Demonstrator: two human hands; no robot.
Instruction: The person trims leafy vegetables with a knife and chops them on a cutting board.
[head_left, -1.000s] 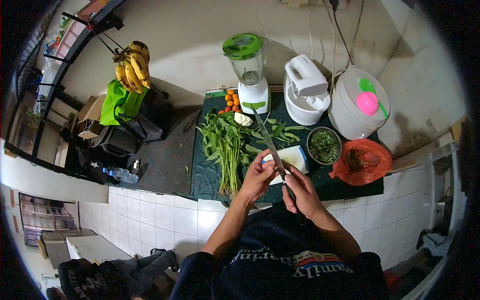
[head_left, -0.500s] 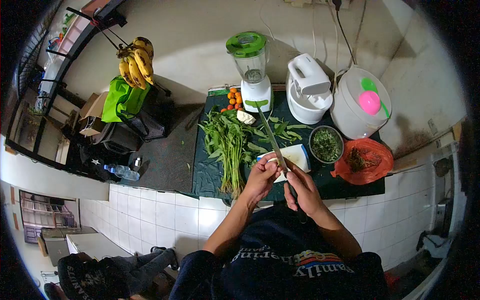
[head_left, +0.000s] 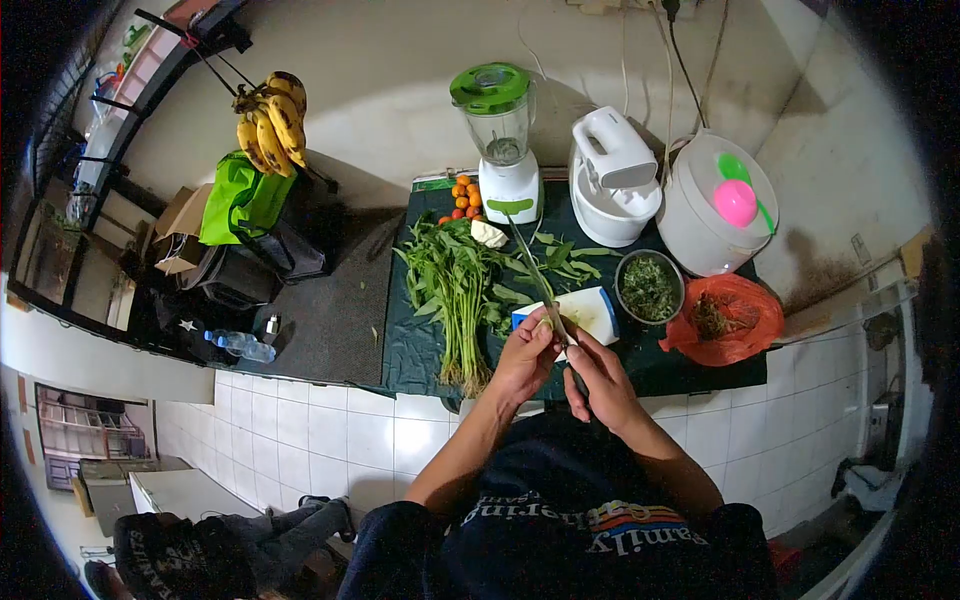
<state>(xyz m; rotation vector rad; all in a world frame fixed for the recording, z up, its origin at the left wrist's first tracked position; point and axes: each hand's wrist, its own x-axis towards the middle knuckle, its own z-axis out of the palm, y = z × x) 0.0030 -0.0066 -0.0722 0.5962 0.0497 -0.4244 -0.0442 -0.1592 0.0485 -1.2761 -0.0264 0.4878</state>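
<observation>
My right hand (head_left: 604, 385) is wrapped round the dark handle of a long kitchen knife (head_left: 530, 258), its blade pointing up and away from me toward the blender. Close against the blade, my left hand (head_left: 524, 362) pinches a small pale-green piece that is too small to name. Both hands are over the near edge of a white cutting board (head_left: 594, 312) with blue edging. Left of the board lies a large bundle of leafy greens (head_left: 455, 300), roots toward me. Loose leaves (head_left: 572, 262) are scattered beyond the board.
A bowl (head_left: 652, 322) of chopped greens and a red plastic bag (head_left: 755, 343) with scraps are at right. Behind stand a blender (head_left: 510, 190), a stand mixer (head_left: 612, 215) and a rice cooker (head_left: 695, 215). Small orange-red fruits (head_left: 465, 195) sit beside a white lump (head_left: 488, 234).
The view has shifted very slightly. My hands keep nearly the same place and hold, with only a small movement of the left fingers along the blade.
</observation>
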